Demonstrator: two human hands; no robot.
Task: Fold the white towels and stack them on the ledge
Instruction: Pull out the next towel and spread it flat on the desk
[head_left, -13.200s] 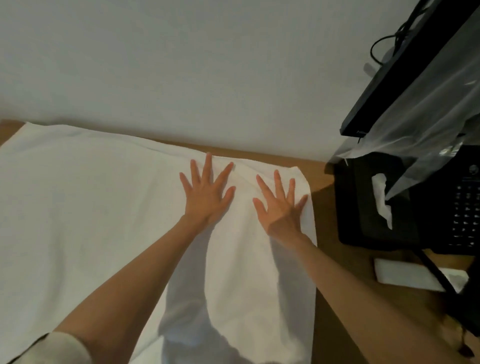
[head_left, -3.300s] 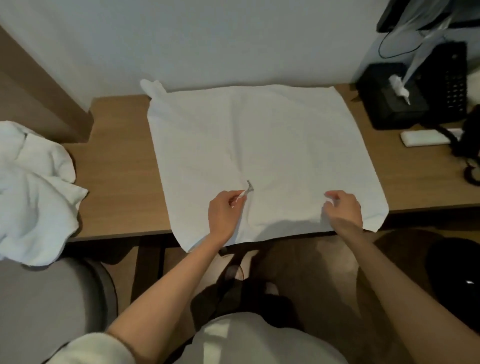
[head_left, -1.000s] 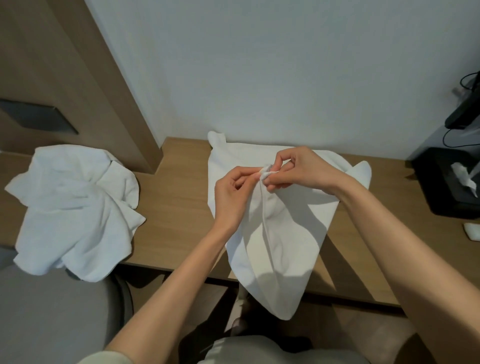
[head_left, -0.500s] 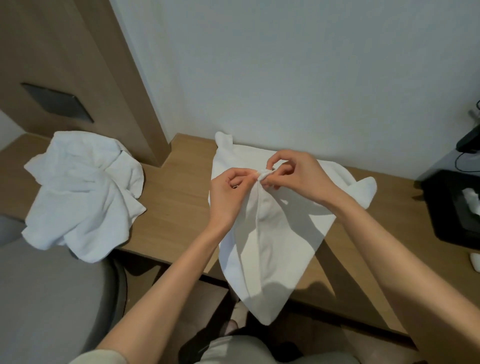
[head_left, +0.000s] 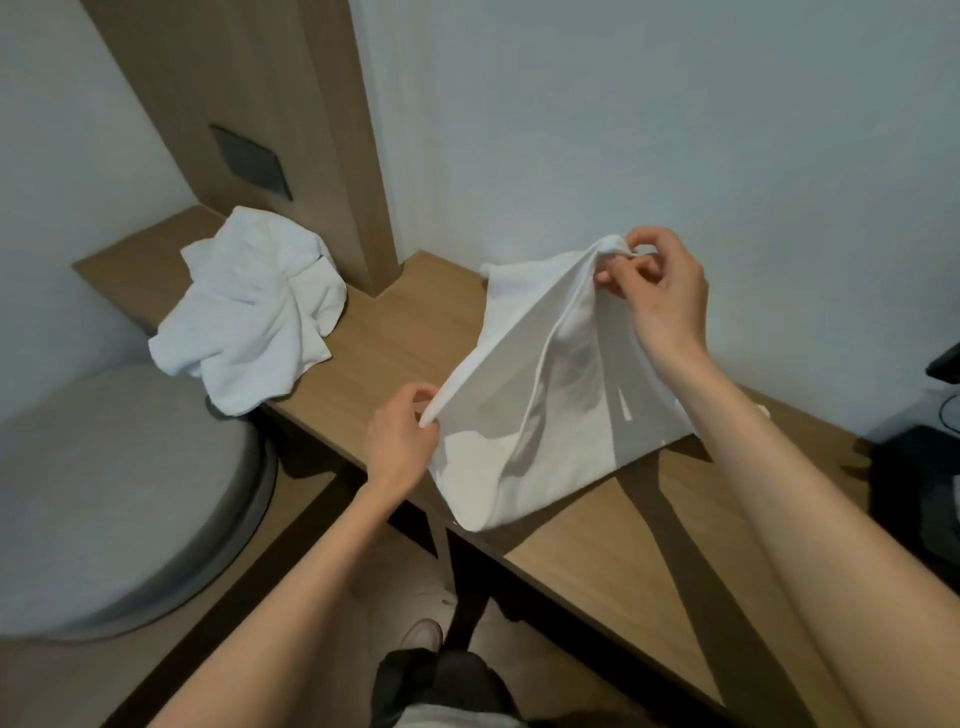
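Progress judged early: held towel (head_left: 545, 415) hung part-folded over the desk (head_left: 395, 322), right hand (head_left: 660, 291) pinching its 12 o'clock corner, left hand (head_left: 400, 441) pinching its 9 o'clock edge; crumpled towel (head_left: 254, 312) lay unfolded at 10 o'clock, nothing stacked.

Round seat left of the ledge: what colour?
The round seat is plain grey; head view.

Bare forearms (head_left: 291, 597), dark trousers (head_left: 447, 680), one pale shoe (head_left: 422, 635), and a white top (head_left: 457, 719).

wooden ledge (head_left: 405, 332) along the wall; crumpled white towel pile (head_left: 254, 306) on its left section, lower part of a lifted white towel (head_left: 524, 457) resting mid-ledge
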